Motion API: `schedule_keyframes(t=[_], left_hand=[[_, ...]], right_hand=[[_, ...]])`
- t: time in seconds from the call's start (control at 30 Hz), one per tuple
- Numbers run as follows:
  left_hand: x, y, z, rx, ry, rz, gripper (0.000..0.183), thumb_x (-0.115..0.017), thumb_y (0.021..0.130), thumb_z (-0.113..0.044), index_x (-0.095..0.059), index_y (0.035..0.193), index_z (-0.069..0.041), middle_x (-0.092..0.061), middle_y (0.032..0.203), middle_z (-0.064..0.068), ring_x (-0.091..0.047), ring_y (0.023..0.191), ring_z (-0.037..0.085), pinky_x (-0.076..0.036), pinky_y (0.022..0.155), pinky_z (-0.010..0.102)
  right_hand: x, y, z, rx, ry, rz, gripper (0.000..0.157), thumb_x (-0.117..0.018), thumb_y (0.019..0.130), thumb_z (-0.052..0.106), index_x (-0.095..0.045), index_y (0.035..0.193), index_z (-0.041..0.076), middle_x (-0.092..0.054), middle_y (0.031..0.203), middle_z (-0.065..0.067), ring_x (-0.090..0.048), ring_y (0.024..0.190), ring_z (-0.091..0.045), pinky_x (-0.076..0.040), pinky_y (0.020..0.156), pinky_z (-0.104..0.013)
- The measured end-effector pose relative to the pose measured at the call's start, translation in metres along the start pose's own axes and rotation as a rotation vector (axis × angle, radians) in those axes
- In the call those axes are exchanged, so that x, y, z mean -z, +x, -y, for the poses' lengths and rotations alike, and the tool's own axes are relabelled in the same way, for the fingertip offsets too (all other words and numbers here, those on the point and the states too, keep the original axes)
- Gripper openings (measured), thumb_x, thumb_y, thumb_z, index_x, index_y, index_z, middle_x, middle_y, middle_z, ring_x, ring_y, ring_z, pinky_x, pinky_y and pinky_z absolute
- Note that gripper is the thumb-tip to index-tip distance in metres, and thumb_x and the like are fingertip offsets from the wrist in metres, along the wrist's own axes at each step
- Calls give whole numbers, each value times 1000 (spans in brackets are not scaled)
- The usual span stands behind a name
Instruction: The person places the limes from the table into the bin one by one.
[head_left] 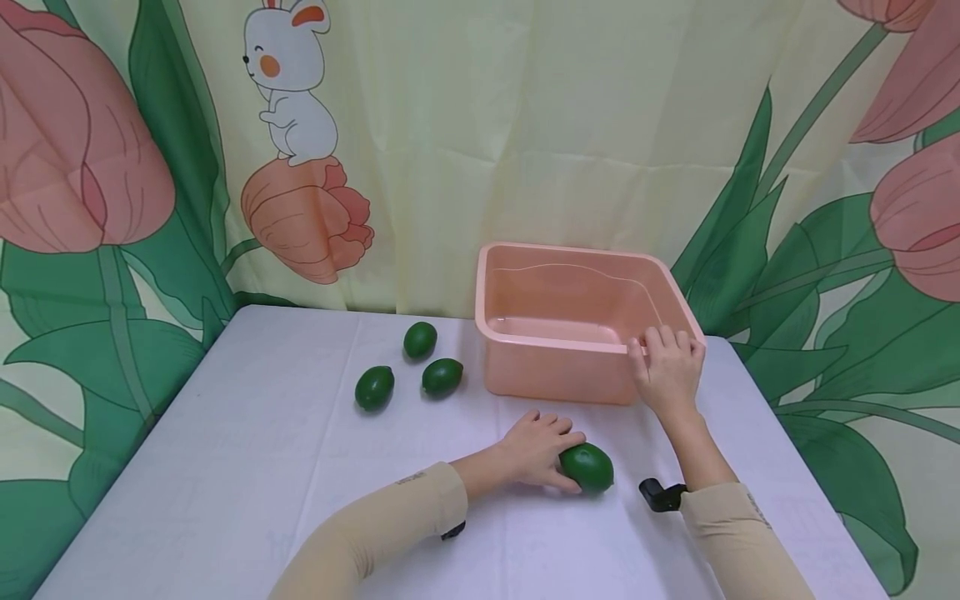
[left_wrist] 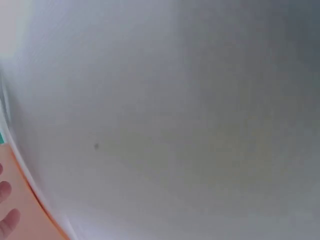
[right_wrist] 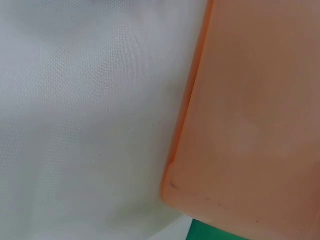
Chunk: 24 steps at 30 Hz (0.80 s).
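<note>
In the head view my left hand (head_left: 536, 450) lies low over the table, its fingers and thumb around the left side of a green lime (head_left: 587, 467). My right hand (head_left: 669, 367) grips the near right part of the rim of a pink plastic basin (head_left: 558, 367), its fingers over the edge. Inside, the visible part of the basin holds nothing. In the left wrist view, fingertips (left_wrist: 7, 222) show against pink at the lower left; the lime is out of that view. The basin wall (right_wrist: 250, 110) fills the right side of the right wrist view.
Left of the basin three more limes lie on the white cloth: one at the back (head_left: 420, 341), one near the basin (head_left: 442, 377), one farther left (head_left: 374, 388). A printed curtain (head_left: 585, 108) hangs behind the table (head_left: 247, 467).
</note>
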<state>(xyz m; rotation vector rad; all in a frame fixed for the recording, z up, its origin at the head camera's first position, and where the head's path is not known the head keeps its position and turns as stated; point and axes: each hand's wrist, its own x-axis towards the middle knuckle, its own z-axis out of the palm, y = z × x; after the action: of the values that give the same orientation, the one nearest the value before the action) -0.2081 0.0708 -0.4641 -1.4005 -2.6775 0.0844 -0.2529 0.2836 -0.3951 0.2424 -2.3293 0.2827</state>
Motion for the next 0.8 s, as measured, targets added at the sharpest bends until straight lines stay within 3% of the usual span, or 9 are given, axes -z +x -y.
schedule_keyframes(t=[0.47,0.8], left_hand=[[10,-11,13,-1,-43,-122,64,-51,69,-73,-51,117,-31,-49,99,-9,-45,91,8,-35,77,26],[20,-20,19,38,-52,-186,63,-53,70,-71,-52,117,-30,-48,104,-7,-44,94,10,-35,82,29]], right_hand=[[0,0,0,-9,3,8,41,-35,90,37,-53,84,1,-54,85,-20,-43,84,-37,-25,81,-55],[2,0,1,-13,4,16,39,-36,90,36,-53,84,2,-54,85,-19,-43,84,-37,-25,82,-55]])
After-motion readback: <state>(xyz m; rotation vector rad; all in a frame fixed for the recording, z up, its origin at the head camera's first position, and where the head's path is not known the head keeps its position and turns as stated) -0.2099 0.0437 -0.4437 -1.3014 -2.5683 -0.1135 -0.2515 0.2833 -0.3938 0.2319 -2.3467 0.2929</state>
